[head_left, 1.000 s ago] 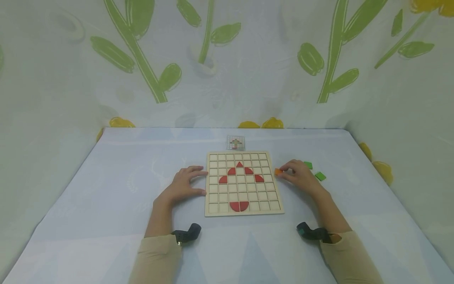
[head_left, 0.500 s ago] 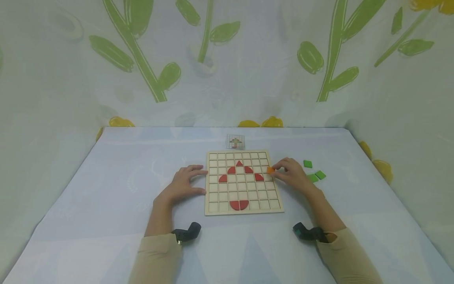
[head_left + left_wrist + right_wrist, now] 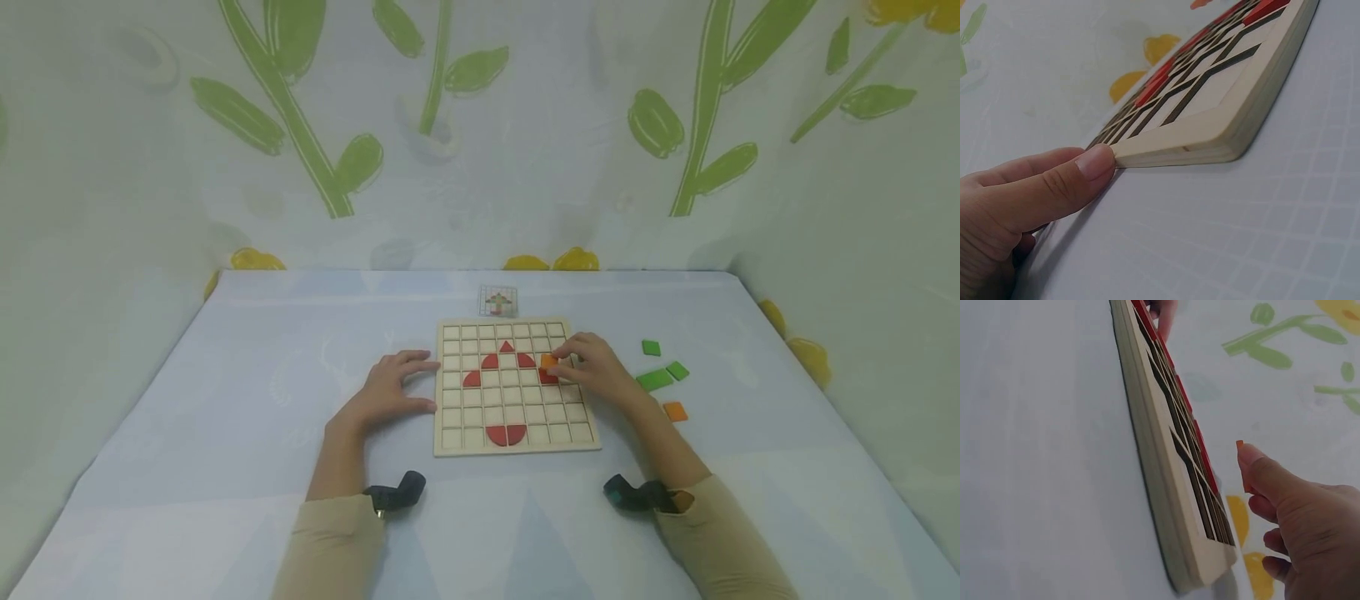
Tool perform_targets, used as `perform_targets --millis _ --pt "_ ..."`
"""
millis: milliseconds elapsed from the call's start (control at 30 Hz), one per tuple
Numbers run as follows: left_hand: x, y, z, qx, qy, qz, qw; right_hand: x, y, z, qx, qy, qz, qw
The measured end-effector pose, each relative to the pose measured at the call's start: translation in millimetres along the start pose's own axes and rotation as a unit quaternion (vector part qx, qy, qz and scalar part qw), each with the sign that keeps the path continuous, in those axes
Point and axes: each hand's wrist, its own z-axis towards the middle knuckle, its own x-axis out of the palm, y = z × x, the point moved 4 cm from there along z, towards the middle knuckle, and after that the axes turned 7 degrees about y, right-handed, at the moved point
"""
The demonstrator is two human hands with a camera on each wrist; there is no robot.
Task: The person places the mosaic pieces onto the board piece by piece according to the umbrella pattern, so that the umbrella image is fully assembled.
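Right hand [image 3: 600,367] pinches orange tile [image 3: 549,361], grid board [image 3: 513,397] below it. Left hand [image 3: 388,386] spread wide, thumb touching the board's edge.

Card [image 3: 498,301]: printed grid picture, too small for any lettering to be read
Board [image 3: 513,397]: no readable letters or numbers
Surface [image 3: 225,417]: faint marks, not legible

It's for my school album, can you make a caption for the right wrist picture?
Right hand pinching an orange tile over a wooden grid board with red pieces.
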Motion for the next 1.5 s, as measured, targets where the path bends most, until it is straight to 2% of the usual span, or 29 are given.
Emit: perform_targets --millis 133,233,467,667,867,1000,1300,1500 --pt "1.6 0.1 0.6 0.003 0.001 -0.004 1.0000 8 2 4.5 0.027 0.017 0.003 0.9995" --pt "1.6 -0.4 1.1 0.008 0.000 -0.001 1.0000 11 4 6.5 0.031 0.023 0.012 0.9992" --pt "0.6 -0.2 0.9 0.009 -0.003 0.002 0.9999 18 12 11.5 -0.009 0.017 0.019 0.9997" --pt "0.9 -1.6 1.8 0.010 -0.006 0.003 0.9999 24 18 14.2 -0.025 0.024 0.014 0.9993" --pt "1.1 -1.7 3.5 0.018 -0.005 0.005 0.9998 24 27 15.7 -0.070 -0.019 -0.014 0.9973" --pt "0.2 0.3 2.1 0.015 -0.008 0.006 0.9998 29 30 18.7 -0.072 -0.021 -0.021 0.9970" --pt "1.8 0.4 5.6 0.020 -0.003 -0.006 0.9998 36 28 21.0 -0.040 0.000 -0.033 0.9986" --pt "3.5 1.6 5.4 0.008 0.001 -0.001 1.0000 38 28 20.6 -0.067 -0.006 -0.044 0.9968"
